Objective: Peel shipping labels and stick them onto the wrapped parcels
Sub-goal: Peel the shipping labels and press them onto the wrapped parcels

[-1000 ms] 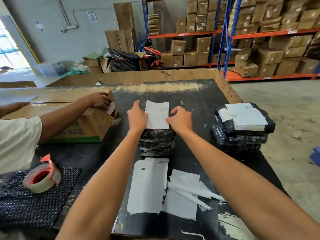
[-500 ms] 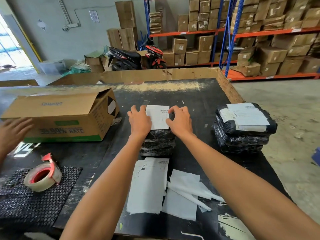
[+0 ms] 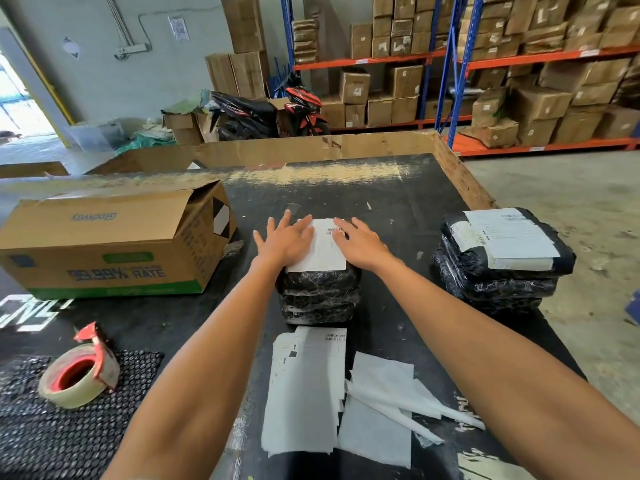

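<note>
A black wrapped parcel [image 3: 318, 299] stands at the middle of the dark table. A white shipping label [image 3: 323, 251] lies flat on its top. My left hand [image 3: 285, 239] presses on the label's left side with straight, spread fingers. My right hand [image 3: 360, 242] presses flat on its right side. Near me lies a stack of unpeeled labels [image 3: 304, 389], with peeled backing papers [image 3: 384, 403] beside it. To the right sits a stack of black parcels [image 3: 498, 275] with a label [image 3: 509, 239] on top.
An open cardboard box [image 3: 107, 244] lies on its side at the left. A tape roll [image 3: 78, 375] rests on black bubble wrap [image 3: 55, 431] at the near left. A cardboard rim [image 3: 460, 174] edges the table's far side. Shelving with cartons and a motorbike [image 3: 266, 112] stand behind.
The label, held up by its edges a second ago, now lies flat on the parcel under my flattened hands. Another person's arm at the cardboard box has left the view.
</note>
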The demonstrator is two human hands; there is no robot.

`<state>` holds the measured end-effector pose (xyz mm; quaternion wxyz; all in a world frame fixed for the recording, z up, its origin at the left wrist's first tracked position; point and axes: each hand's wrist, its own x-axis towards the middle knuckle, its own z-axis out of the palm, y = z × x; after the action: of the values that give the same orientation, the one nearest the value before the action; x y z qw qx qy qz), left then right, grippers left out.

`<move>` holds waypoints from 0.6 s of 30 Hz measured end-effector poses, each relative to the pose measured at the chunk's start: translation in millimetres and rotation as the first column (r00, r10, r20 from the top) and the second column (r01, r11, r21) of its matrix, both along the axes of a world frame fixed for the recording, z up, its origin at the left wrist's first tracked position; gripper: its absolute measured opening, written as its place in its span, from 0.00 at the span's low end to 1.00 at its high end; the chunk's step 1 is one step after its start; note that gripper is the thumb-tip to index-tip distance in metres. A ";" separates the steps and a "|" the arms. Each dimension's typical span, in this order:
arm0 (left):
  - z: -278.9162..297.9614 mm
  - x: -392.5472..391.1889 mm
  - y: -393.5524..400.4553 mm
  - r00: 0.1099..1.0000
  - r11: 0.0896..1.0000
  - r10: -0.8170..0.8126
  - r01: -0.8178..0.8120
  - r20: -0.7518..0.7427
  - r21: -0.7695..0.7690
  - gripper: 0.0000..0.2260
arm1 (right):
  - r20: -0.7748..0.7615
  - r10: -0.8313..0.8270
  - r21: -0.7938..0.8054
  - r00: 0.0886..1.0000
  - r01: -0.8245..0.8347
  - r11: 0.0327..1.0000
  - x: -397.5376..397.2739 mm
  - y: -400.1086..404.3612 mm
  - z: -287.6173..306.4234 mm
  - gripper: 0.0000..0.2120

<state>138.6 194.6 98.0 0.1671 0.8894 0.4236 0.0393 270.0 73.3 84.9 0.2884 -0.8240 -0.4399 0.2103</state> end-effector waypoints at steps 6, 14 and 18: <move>-6.8 -1.8 21.0 0.992 0.986 0.077 -0.061 0.102 -0.152 0.28 | -0.070 -0.064 -0.067 0.996 0.059 0.996 6.3 7.0 0.9 0.27; -8.9 -11.9 7.8 0.921 0.937 0.152 -0.018 0.359 -0.350 0.25 | -0.214 -0.144 -0.091 0.966 0.127 0.988 -10.3 -3.5 -1.4 0.43; -17.5 -22.4 -1.6 0.896 0.937 0.115 0.045 0.428 -0.345 0.26 | -0.169 -0.089 -0.049 0.982 0.082 0.995 -23.8 -20.5 -8.8 0.53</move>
<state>116.2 193.0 80.5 0.4119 0.8057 0.3910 0.1680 246.1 52.9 76.1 0.3168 -0.8269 -0.3732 0.2768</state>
